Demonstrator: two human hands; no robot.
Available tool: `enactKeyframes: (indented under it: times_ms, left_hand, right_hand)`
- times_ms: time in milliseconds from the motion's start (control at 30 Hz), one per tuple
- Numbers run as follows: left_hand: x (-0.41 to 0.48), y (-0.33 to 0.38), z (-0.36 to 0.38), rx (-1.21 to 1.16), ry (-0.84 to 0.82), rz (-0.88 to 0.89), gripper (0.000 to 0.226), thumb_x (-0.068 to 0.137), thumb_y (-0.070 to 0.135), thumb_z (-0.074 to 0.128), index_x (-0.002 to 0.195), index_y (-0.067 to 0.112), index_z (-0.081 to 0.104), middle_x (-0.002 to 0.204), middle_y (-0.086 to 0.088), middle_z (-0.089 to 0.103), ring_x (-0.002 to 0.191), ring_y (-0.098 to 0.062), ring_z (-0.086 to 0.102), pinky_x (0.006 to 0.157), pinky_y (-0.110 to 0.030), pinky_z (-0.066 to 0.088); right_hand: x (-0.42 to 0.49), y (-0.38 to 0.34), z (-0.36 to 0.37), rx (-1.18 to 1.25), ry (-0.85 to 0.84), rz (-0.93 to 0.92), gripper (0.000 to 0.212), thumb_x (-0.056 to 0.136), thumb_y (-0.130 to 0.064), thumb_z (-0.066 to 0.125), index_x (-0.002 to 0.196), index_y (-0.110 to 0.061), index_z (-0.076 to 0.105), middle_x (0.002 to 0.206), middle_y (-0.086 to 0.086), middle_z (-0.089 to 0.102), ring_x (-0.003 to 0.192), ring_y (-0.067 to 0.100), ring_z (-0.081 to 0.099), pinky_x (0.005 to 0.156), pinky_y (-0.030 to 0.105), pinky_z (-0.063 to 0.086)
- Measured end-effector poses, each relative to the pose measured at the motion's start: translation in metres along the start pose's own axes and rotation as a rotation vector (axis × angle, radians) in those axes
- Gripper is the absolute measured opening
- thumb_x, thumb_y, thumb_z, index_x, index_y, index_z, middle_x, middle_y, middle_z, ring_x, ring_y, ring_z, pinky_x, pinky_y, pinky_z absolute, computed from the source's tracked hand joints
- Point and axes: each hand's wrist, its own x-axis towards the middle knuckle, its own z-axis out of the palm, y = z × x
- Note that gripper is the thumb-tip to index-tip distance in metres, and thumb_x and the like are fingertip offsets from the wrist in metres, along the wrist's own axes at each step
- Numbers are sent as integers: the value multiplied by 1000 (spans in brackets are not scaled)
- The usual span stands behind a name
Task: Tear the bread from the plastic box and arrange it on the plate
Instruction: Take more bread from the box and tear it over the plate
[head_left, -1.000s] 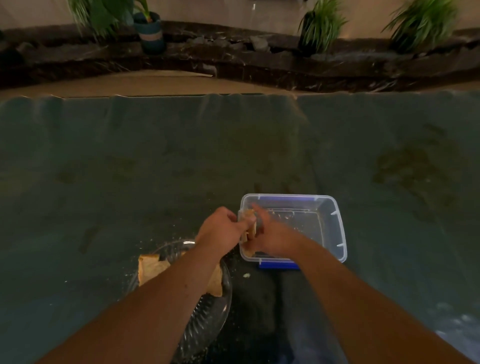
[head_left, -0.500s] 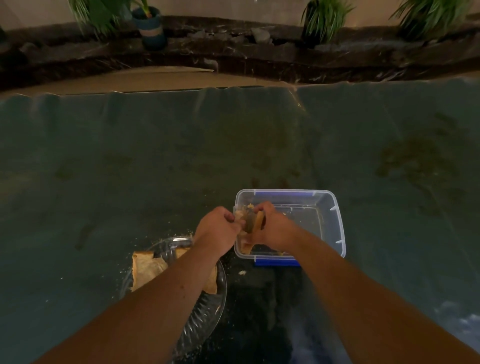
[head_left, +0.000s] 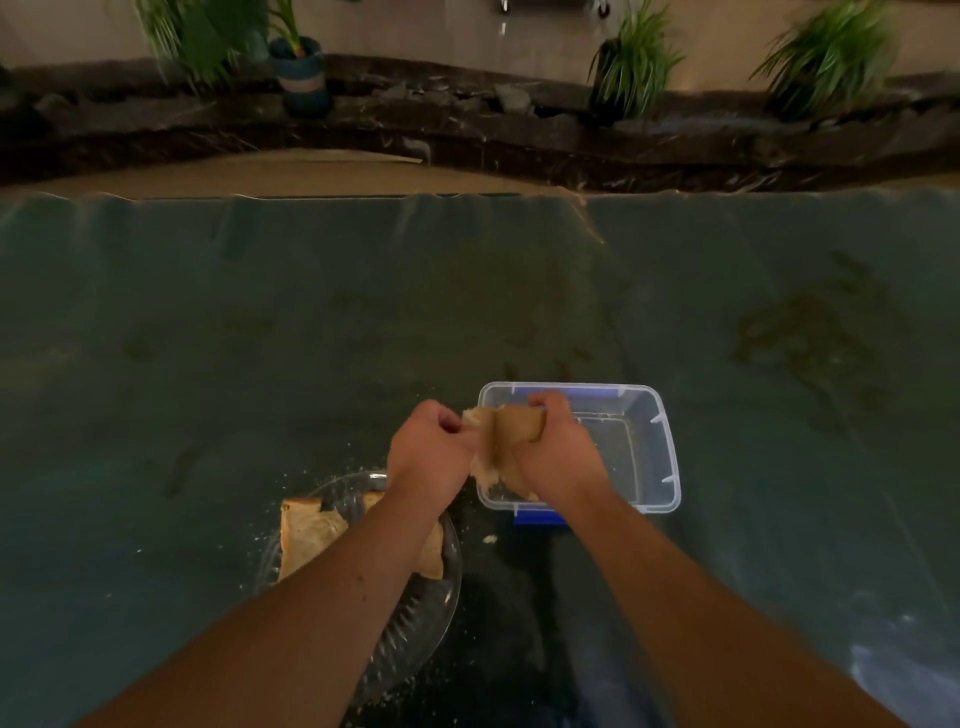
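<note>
A slice of bread (head_left: 501, 441) is held upright between both hands, over the left end of the clear plastic box (head_left: 660, 457). My left hand (head_left: 428, 454) pinches its left edge and my right hand (head_left: 558, 452) grips its right side near the top. The slice looks ragged along its lower edge. The box has blue clips and only crumbs show inside it. A clear glass plate (head_left: 415, 618) lies to the lower left, under my left forearm, with torn bread pieces (head_left: 306, 535) on it, partly hidden by the arm.
A dark green cloth (head_left: 260, 338) covers the table, with crumbs scattered around the plate and a small bread bit (head_left: 488, 539) between plate and box. Beyond the far edge runs a dark stone ledge (head_left: 467, 119) with potted plants (head_left: 298, 73).
Both hands have lifted the bread slice higher out of the box and spread it wider between them. The box and the plate stay where they were.
</note>
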Motion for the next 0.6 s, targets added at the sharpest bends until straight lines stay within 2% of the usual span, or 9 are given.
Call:
enactKeyframes:
  times_ms: [67,133,267,333,400,500,533,600]
  left_hand:
    - [-4,-5,-19,-136,3,-28,19,86,25,77,88,32,59,88,3,69,73,-16,68,58,-40,61]
    - [-8,-15,-42,-251,10,-79,25,88,20,76,95,34,57,95,2,67,78,-19,70,61,-46,67]
    - [-18,-48,-90,-367,31,-155,28,91,13,69,107,34,58,97,-5,66,74,-19,68,47,-32,61]
    - [-24,-68,-110,-357,9,-186,27,91,10,65,104,33,61,96,-8,68,74,-22,68,50,-37,63]
    - [-32,-88,-125,-343,-13,-240,25,90,8,62,104,29,64,99,-11,69,81,-28,69,59,-47,66]
    - [-42,-119,-144,-429,-112,-365,27,81,14,63,105,26,69,107,-11,71,89,-28,71,58,-43,65]
    - [-44,-130,-149,-466,-164,-402,31,77,18,64,107,26,69,110,-11,71,93,-29,72,61,-42,65]
    - [-46,-156,-157,-493,-256,-446,30,83,17,66,112,25,68,117,-13,71,100,-30,72,69,-45,65]
  right_hand:
    - [-10,-12,-4,5,20,-9,41,87,-16,64,117,-35,43,90,-15,57,70,5,58,56,18,41]
    - [-23,-23,-6,21,44,-7,49,87,-13,65,124,-35,43,93,-13,58,71,5,59,55,18,42]
    - [-51,-40,11,3,42,10,56,87,-16,64,129,-43,38,93,-15,51,77,9,57,56,22,41]
    - [-63,-44,29,13,-29,38,57,89,-15,65,131,-43,38,95,-17,50,79,10,56,57,23,42]
    - [-73,-42,53,-3,-150,101,61,90,-12,64,135,-43,37,99,-14,50,81,10,56,56,23,44]
    - [-84,-33,87,-40,-285,168,68,88,-13,67,143,-40,37,114,-5,54,88,10,58,63,24,48]
    - [-87,-28,95,-40,-314,191,69,88,-14,68,143,-40,37,118,-3,55,91,13,60,68,27,50]
    - [-91,-17,107,-49,-366,224,71,87,-18,69,145,-41,35,127,-1,57,99,17,62,74,32,52]
